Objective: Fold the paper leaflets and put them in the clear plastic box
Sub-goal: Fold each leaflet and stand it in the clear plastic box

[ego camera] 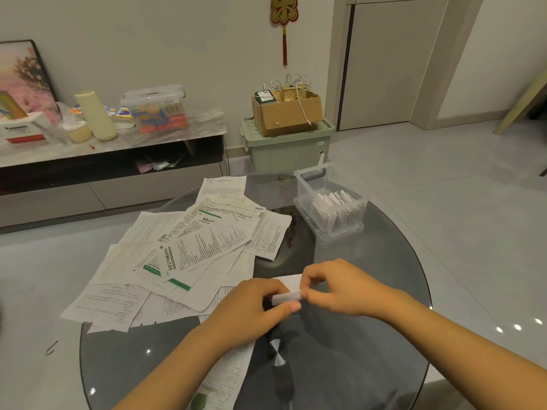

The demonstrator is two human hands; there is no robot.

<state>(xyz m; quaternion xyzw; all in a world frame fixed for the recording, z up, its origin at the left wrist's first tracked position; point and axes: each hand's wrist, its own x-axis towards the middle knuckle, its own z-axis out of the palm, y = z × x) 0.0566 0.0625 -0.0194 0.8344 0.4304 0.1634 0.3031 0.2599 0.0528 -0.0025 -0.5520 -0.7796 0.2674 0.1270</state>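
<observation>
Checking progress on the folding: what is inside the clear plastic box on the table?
The clear plastic box holds folded leaflets standing packed on edge. Their count and the box floor beneath them cannot be seen.

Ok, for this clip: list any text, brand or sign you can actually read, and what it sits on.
"Panasonic": white box on the low cabinet, far left.
Gold character, probably "乐", top cut off: red wall ornament.
Unfolded leaflets on the glass table: printed headings, barcodes and body text too small to read.
Folded leaflets in the clear plastic box: unreadable.
</observation>
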